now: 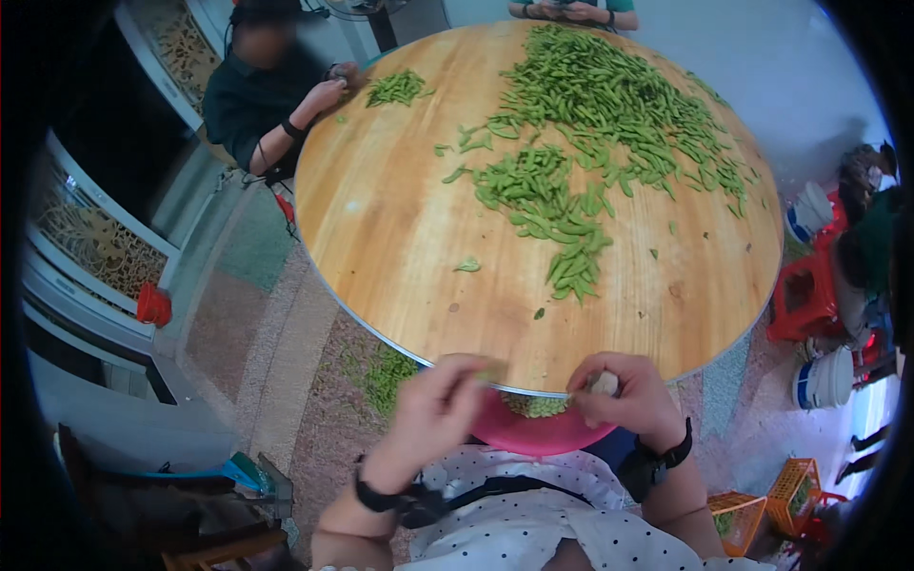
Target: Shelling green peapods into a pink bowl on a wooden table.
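Both of my hands are held over a pink basin (543, 440) in my lap, at the table's near edge. Pale green shelled beans (535, 406) show inside it. My left hand (438, 409) is closed in a pinch, with a blurred greenish bit at its fingertips that I cannot make out. Curled fingers close my right hand (630, 395), and a pale greyish piece shows by its thumb; what it grips is hidden. Beyond my hands, green soybean pods (575, 266) trail toward me across the round wooden table (419, 257) from a large heap of pods (609, 95).
Across to the left, a person (276, 105) sits by a small pod pile (395, 88); another person's hands (571, 11) show at the far edge. Green pods or shells (386, 381) lie on the floor. A red stool (804, 295), white bucket (824, 379) and orange crates (790, 493) stand right.
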`<action>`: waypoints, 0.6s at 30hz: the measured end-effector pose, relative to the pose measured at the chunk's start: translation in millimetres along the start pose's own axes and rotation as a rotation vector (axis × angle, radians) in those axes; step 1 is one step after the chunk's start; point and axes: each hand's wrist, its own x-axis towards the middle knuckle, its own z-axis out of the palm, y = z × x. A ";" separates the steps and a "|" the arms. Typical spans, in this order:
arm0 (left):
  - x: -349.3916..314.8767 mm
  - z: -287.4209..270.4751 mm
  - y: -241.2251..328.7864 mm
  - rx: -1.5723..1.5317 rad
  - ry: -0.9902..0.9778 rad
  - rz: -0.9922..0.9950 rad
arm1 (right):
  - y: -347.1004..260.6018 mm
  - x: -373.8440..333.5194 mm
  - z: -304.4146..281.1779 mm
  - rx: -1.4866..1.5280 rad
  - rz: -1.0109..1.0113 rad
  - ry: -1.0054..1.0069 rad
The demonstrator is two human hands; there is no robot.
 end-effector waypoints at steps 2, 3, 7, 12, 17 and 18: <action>-9.9 -37.7 -3.7 0.256 0.081 -0.188 | 9.7 -6.3 -6.7 -0.259 -0.191 -0.090; -16.2 -58.5 1.6 0.409 0.028 -0.317 | 5.0 -9.4 -5.9 -0.325 -0.220 -0.165; -9.9 -89.9 8.4 0.954 -0.123 -0.431 | 11.9 -15.6 -2.2 -0.454 -0.312 -0.149; 69.2 -31.4 7.2 0.640 -0.011 0.017 | 5.3 -17.7 -17.0 -0.454 -0.233 -0.033; 156.2 45.7 -18.5 0.578 -0.149 0.328 | 1.5 -20.3 -32.5 -0.437 -0.222 0.060; 168.9 58.4 -28.3 0.605 -0.171 0.349 | 2.0 -21.2 -35.6 -0.441 -0.222 0.076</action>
